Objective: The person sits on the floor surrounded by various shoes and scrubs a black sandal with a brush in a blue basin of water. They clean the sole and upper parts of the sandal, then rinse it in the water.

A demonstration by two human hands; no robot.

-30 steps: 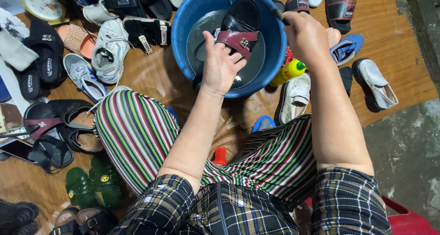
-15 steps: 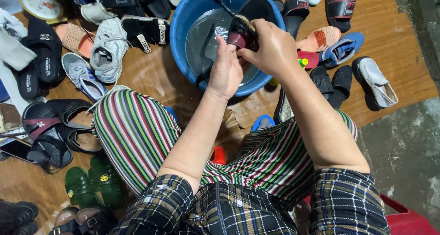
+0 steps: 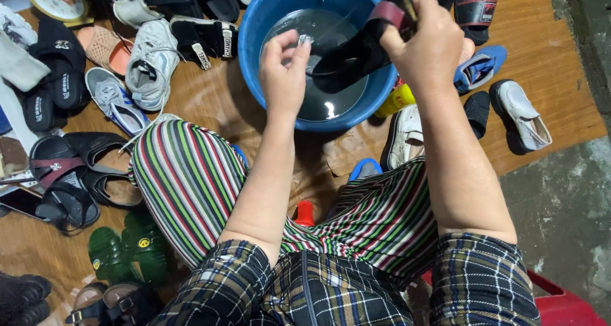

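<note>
black sandal (image 3: 356, 49) lifted higher by right hand (image 3: 429, 43), blue basin (image 3: 267, 27) holding water

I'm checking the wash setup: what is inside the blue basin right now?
The blue basin holds dark water. A black sandal, gripped by the right hand, covers part of it; anything submerged beneath cannot be seen.

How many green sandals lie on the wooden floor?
2: the green sandals lie side by side at lower left, beside the striped trouser leg. Others may be hidden under clothing.
</note>
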